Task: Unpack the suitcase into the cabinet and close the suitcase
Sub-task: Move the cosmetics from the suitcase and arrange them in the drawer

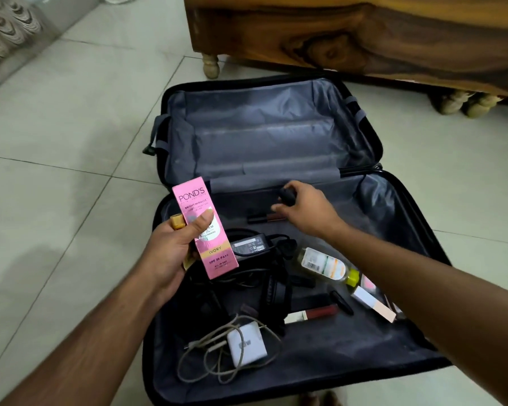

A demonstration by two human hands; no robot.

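Lying open flat on the tiled floor (pixel 71 118), the suitcase (pixel 417 230) has its far half bare, just grey lining, and its near half holding the loose items. Left hand (pixel 170 253) grip is grasping a pink Pond's carton (pixel 208 244), held tilted above the near half's left edge; a small yellow-tan item (pixel 177 221) is clamped in the same hand behind the carton, can't tell what it is. Right hand (pixel 308 209) is over the hinge area, grip clenched on a small black object (pixel 286 195), too blurred to identify. Just below that hand a dark lip-gloss tube (pixel 261 218) lies on the lining. Mid near half: black power adapter (pixel 251 244) on tangled black cables, clear bottle with yellow-green cap (pixel 326 263) on its side, red lip gloss (pixel 314 313), white charger (pixel 248 344) with coiled grey cable. Wooden furniture (pixel 364 33) stands just beyond the suitcase.
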